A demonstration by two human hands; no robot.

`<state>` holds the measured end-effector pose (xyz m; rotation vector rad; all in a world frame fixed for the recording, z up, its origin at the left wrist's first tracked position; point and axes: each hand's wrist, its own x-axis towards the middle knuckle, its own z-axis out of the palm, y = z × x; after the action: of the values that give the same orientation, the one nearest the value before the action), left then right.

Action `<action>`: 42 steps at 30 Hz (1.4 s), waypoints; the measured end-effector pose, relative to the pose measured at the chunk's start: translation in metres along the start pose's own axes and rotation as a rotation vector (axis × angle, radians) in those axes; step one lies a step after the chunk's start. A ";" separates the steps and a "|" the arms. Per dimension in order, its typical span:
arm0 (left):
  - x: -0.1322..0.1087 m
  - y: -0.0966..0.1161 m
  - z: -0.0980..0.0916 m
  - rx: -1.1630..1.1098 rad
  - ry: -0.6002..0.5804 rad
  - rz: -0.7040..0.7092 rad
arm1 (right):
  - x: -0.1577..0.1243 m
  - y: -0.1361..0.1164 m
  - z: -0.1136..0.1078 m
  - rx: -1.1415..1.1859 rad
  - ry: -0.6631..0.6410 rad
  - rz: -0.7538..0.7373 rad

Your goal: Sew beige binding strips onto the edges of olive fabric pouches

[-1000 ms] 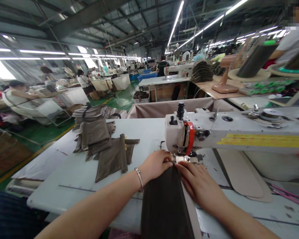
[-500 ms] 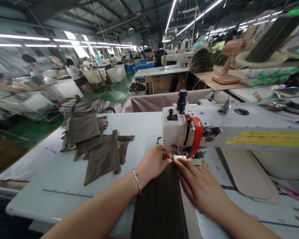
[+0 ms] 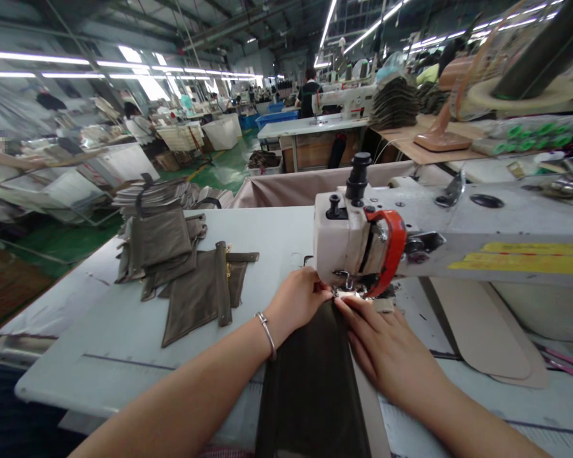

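A long dark brown fabric strip (image 3: pixel 310 381) runs from the front edge of the table up to the needle area of a white sewing machine (image 3: pixel 337 242). My left hand (image 3: pixel 300 296), with a silver bracelet at the wrist, pinches the strip's far end just left of the presser foot. My right hand (image 3: pixel 386 343) lies flat along the strip's right edge, its fingers stretched toward the foot and its thumb out of sight. Under the strip's right side shows a pale beige piece (image 3: pixel 375 401). The fingertips and the machine's foot hide the exact sewing spot.
Brown fabric pieces (image 3: pixel 195 292) lie piled on the table's left, with paler stacked pieces (image 3: pixel 165 194) behind. An orange guard (image 3: pixel 394 251) curves beside the machine head. Beige rounded panels (image 3: pixel 487 337) and pink scissors (image 3: pixel 568 364) lie at the right. A pinkish cloth-lined bin (image 3: pixel 277 191) stands beyond.
The camera view has shifted slightly, so the machine appears a little larger and further right. Both hands keep nearly the same hold by the foot; the strip's near end now shows lower in view.
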<state>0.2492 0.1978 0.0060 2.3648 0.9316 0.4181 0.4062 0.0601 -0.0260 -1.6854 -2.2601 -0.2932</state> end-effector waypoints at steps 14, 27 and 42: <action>-0.160 0.048 -0.013 0.274 -0.360 0.530 | -0.039 -0.023 -0.023 0.225 -0.072 0.011; -0.169 0.045 -0.004 0.323 -0.224 0.658 | -0.042 -0.023 -0.023 0.243 -0.063 0.031; -0.059 0.010 -0.001 0.316 -0.072 0.314 | -0.043 -0.021 -0.020 0.180 -0.080 -0.015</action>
<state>0.2124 0.1511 0.0075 2.8090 0.6297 0.3201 0.3997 0.0085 -0.0229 -1.6152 -2.2803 -0.0244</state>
